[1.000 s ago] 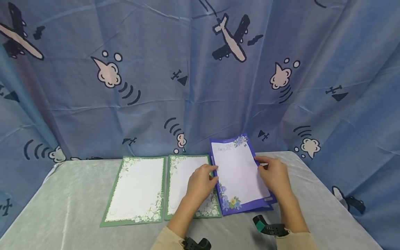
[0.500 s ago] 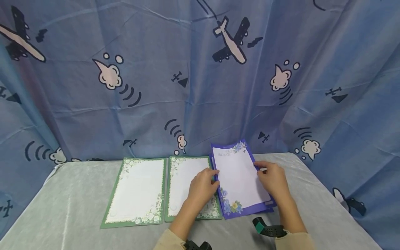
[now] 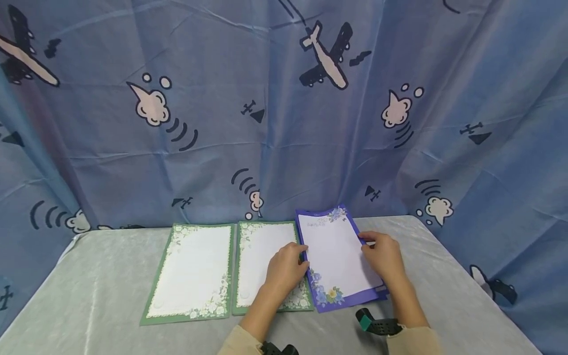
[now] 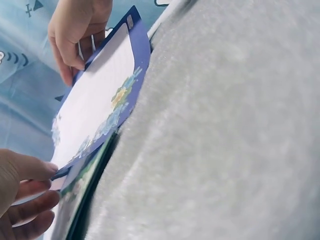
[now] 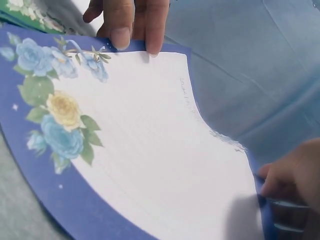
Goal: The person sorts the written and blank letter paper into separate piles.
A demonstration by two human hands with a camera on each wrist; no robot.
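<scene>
A purple-bordered sheet of paper [image 3: 335, 259] with blue and yellow flowers and faint writing near its top is held between both hands, over other purple-edged paper [image 3: 383, 295]. My left hand [image 3: 286, 266] pinches its left edge, thumb on top in the left wrist view. On the opposite edge, my right hand [image 3: 383, 256] pinches the sheet between thumb and fingers. The paper [image 5: 145, 115] bows and curves in the right wrist view. Under my left forearm lies a green-bordered floral sheet [image 3: 257, 256], partly covered by that hand.
Another green-bordered sheet [image 3: 193, 271] lies flat farther left. All the paper is on a table with a pale grey cloth [image 3: 111, 296]. Behind the table hangs a blue curtain [image 3: 213, 98] printed with airplanes. A dark strap [image 3: 377, 324] sits on the right wrist.
The held purple-bordered sheet has come down a little, its top edge now lower, and both hands have lowered slightly with it. The green-bordered sheets stay put.
</scene>
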